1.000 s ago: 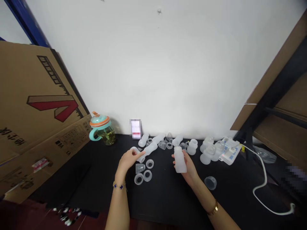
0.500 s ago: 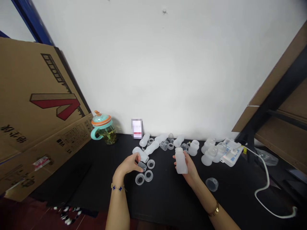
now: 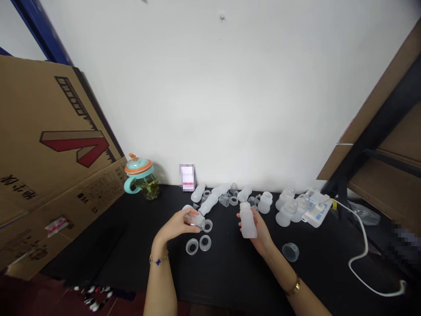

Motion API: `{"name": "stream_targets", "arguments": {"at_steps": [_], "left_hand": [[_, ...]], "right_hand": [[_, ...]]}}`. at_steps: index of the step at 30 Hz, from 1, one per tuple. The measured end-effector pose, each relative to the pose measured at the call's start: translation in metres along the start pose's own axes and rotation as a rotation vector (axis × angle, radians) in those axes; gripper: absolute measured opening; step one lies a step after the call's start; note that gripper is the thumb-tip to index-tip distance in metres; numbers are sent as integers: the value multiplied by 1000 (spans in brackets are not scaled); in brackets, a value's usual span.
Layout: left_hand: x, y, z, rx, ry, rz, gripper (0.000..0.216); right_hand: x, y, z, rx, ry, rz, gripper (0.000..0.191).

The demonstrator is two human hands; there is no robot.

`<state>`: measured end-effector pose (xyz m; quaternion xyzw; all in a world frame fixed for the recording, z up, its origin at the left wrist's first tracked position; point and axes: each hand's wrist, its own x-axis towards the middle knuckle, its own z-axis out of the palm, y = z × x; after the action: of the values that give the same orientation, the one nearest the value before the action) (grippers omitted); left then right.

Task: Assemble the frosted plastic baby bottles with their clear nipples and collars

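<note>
My right hand (image 3: 259,228) is wrapped round a frosted white baby bottle (image 3: 247,221), held upright with its open threaded neck on top. My left hand (image 3: 177,226) pinches a clear plastic cap (image 3: 198,221) between thumb and fingers, just above the black table. Partly behind that hand lies a frosted bottle (image 3: 187,207). Close to the left fingertips are three translucent collar rings, one ring (image 3: 207,225) beside the cap, another ring (image 3: 205,242) and a third ring (image 3: 192,246) nearer me. A loose clear cap (image 3: 290,252) rests right of my right forearm.
More bottles (image 3: 210,202), caps and rings lie along the wall. Several bottles with clear caps (image 3: 288,211) stand at the right, by a white power strip (image 3: 318,213) with a white cable (image 3: 364,237). A teal-lidded jug (image 3: 141,177), a phone (image 3: 188,177) and a cardboard box (image 3: 66,153) are left.
My left hand has raised the clear cap a little and turned it, moving slightly right. The right hand and its bottle have hardly moved.
</note>
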<state>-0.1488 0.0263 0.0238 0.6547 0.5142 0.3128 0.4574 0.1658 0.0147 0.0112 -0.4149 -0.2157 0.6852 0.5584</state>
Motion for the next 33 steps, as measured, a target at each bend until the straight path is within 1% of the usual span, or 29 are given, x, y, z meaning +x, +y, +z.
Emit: {"name": "stream_targets", "arguments": {"at_steps": [2, 6, 8, 10, 12, 14, 16, 18, 19, 21, 24, 26, 30, 33], "left_hand": [[2, 7, 1, -74, 48, 81, 56], [11, 18, 10, -292, 201, 212, 44], [18, 24, 19, -422, 276, 212, 47], [29, 32, 32, -554, 336, 181, 49], [41, 41, 49, -738, 403, 158, 43], [54, 50, 67, -917, 364, 92, 33], [65, 56, 85, -1043, 307, -12, 29], [70, 57, 100, -1114, 220, -97, 30], [72, 55, 106, -1139, 202, -120, 32], [71, 49, 115, -1173, 208, -159, 37], [65, 38, 123, -1221, 208, -202, 47], [61, 35, 126, -1245, 188, -232, 49], [56, 39, 131, -1261, 132, -284, 51], [54, 44, 133, -1248, 129, -310, 49]], "right_hand": [[-1, 0, 1, 2, 2, 3, 40], [-1, 0, 3, 4, -5, 13, 40], [-1, 0, 3, 3, -17, 16, 40], [0, 2, 2, 0, -26, 16, 39], [1, 3, 1, 2, -37, 15, 40], [2, 4, 1, 17, -48, 15, 43], [3, 4, 1, 37, -54, 21, 46], [4, 3, 2, 54, -62, 24, 49], [4, 3, 2, 59, -69, 26, 49], [3, 4, 1, 66, -93, 29, 50], [1, 9, 1, 68, -133, 42, 49], [-2, 12, 2, 54, -149, 22, 46], [-4, 15, 2, 32, -155, -5, 44], [-2, 15, 1, 42, -140, 7, 44]]}}
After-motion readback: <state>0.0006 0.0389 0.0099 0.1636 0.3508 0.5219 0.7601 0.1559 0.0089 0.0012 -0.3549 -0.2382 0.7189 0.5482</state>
